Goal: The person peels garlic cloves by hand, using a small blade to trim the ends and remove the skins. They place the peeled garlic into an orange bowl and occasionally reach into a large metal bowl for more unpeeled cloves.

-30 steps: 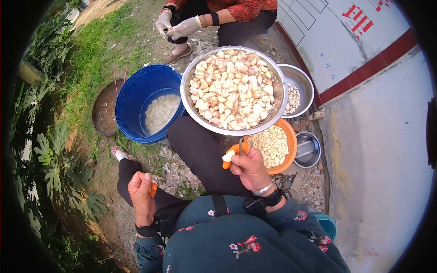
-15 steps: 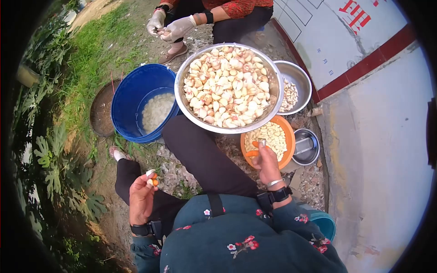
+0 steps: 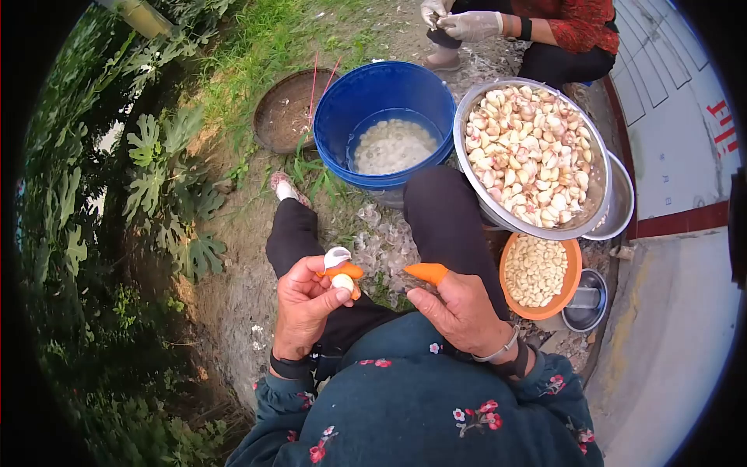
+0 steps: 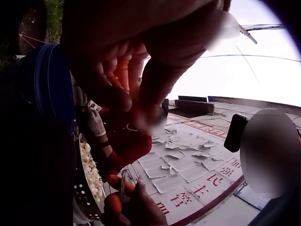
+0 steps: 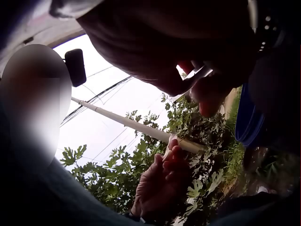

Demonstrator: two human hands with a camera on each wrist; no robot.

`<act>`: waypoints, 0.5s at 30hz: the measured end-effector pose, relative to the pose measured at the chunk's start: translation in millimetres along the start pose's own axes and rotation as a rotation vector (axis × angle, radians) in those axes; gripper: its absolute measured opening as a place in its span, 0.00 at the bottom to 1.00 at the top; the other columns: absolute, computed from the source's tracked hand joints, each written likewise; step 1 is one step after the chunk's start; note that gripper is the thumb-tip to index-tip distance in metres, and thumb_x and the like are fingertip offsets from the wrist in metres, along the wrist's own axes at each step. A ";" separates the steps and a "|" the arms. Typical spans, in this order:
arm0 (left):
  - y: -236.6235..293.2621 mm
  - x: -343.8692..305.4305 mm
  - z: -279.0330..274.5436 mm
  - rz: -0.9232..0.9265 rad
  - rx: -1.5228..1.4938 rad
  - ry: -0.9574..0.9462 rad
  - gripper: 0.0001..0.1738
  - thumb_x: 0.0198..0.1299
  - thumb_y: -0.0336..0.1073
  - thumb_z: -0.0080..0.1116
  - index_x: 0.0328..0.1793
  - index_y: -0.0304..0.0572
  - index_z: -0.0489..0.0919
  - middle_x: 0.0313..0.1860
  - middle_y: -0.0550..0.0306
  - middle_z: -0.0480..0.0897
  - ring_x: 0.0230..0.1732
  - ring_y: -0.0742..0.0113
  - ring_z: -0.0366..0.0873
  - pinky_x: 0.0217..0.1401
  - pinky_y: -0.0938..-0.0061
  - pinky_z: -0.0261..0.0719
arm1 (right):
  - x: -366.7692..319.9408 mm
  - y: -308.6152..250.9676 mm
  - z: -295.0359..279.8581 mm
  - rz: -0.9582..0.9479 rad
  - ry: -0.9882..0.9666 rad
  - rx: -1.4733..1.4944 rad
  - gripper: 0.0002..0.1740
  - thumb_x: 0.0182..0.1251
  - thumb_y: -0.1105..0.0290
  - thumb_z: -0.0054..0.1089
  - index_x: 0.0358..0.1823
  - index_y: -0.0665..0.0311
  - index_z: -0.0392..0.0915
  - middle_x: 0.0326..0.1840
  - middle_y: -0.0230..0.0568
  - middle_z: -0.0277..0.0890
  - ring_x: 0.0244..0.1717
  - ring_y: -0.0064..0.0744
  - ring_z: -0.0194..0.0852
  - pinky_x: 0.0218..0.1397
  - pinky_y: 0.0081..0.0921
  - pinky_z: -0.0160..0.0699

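Observation:
My left hand [image 3: 305, 300] pinches garlic cloves between thumb and orange-capped fingers. One clove [image 3: 337, 257] stands up at the fingertips, and a paler clove [image 3: 342, 282] sits by the thumb. Facing it across a small gap is my right hand [image 3: 464, 311], an orange finger cot [image 3: 426, 272] pointing toward the cloves. The left wrist view shows a small metal blade [image 4: 123, 186] held between the right hand's thumb and orange-capped fingers; the head view hides it. Both hands are over my lap.
A perforated metal basin [image 3: 467, 156] heaped with unpeeled garlic stands ahead right. Below it are an orange bowl [image 3: 574, 272] of peeled cloves and a small metal bowl [image 3: 597, 311]. A blue bucket [image 3: 334, 97] holds cloves in water. Another person [image 3: 572, 35] in white gloves sits opposite.
My right hand, earlier with a peeled clove, went over the orange bowl and has come back without it toward the left hand. The left hand's cloves have risen into view. The head view has turned left.

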State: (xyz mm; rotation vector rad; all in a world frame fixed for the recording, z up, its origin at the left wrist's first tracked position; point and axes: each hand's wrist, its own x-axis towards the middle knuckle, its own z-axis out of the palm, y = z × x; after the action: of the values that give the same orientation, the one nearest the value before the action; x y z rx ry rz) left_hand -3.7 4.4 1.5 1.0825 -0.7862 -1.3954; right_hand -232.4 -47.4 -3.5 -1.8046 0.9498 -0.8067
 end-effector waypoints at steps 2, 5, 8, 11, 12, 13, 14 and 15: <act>2.5 -2.6 0.4 -0.015 -0.008 0.047 0.20 0.54 0.21 0.64 0.55 0.31 0.75 0.46 0.44 0.83 0.41 0.66 0.83 0.45 0.73 0.83 | 4.4 -3.8 9.5 -0.065 -0.011 -0.031 0.17 0.63 0.61 0.63 0.28 0.70 0.73 0.20 0.47 0.71 0.20 0.47 0.73 0.23 0.36 0.70; 6.3 -6.1 6.5 -0.014 -0.007 0.129 0.15 0.53 0.21 0.64 0.48 0.31 0.77 0.44 0.44 0.83 0.38 0.65 0.84 0.38 0.74 0.83 | 7.5 -7.2 16.2 -0.095 -0.049 -0.078 0.17 0.63 0.60 0.63 0.29 0.68 0.74 0.21 0.47 0.72 0.21 0.46 0.74 0.24 0.37 0.71; 5.8 -8.6 2.7 -0.011 0.000 0.129 0.15 0.53 0.21 0.65 0.47 0.32 0.77 0.42 0.45 0.83 0.36 0.67 0.83 0.36 0.76 0.82 | 8.3 -7.9 22.2 -0.094 -0.062 -0.072 0.17 0.63 0.60 0.62 0.32 0.69 0.75 0.21 0.46 0.72 0.21 0.45 0.75 0.24 0.36 0.71; 0.9 -11.0 -8.5 -0.025 0.046 0.102 0.16 0.55 0.21 0.64 0.50 0.32 0.77 0.42 0.50 0.83 0.38 0.70 0.82 0.38 0.79 0.81 | 10.6 -12.5 23.6 -0.074 -0.076 -0.059 0.16 0.64 0.61 0.62 0.38 0.70 0.77 0.21 0.46 0.73 0.21 0.44 0.76 0.24 0.35 0.71; 0.5 -10.4 -7.5 -0.020 0.019 0.107 0.15 0.54 0.20 0.64 0.49 0.33 0.77 0.41 0.51 0.83 0.37 0.71 0.82 0.37 0.79 0.80 | 10.9 -12.9 22.6 -0.060 -0.096 -0.065 0.16 0.64 0.63 0.62 0.42 0.70 0.77 0.22 0.47 0.74 0.22 0.44 0.75 0.25 0.34 0.71; -0.4 -9.4 -5.0 -0.015 -0.009 0.110 0.15 0.54 0.20 0.64 0.48 0.33 0.77 0.40 0.51 0.83 0.37 0.71 0.81 0.37 0.80 0.80 | 10.9 -12.9 22.0 -0.045 -0.116 -0.071 0.17 0.64 0.64 0.62 0.46 0.71 0.78 0.22 0.47 0.74 0.22 0.44 0.75 0.25 0.33 0.71; -1.2 -8.5 -3.1 -0.011 -0.037 0.112 0.14 0.54 0.20 0.65 0.46 0.34 0.77 0.39 0.52 0.83 0.36 0.72 0.81 0.36 0.81 0.79 | 10.8 -12.0 23.0 -0.050 -0.114 -0.073 0.17 0.64 0.64 0.62 0.46 0.71 0.78 0.22 0.47 0.74 0.22 0.44 0.76 0.25 0.33 0.71; -1.8 -7.8 -2.5 -0.011 -0.057 0.107 0.14 0.54 0.20 0.65 0.45 0.35 0.77 0.40 0.52 0.83 0.36 0.71 0.81 0.38 0.80 0.80 | 10.8 -10.4 25.0 -0.054 -0.112 -0.076 0.17 0.64 0.64 0.62 0.46 0.71 0.78 0.22 0.48 0.74 0.22 0.44 0.76 0.25 0.33 0.71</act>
State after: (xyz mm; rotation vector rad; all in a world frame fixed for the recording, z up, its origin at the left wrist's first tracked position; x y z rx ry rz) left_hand -2.6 12.6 0.3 1.1092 -0.6609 -1.3498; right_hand -203.6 -43.3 -1.8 -1.9278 0.8726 -0.7034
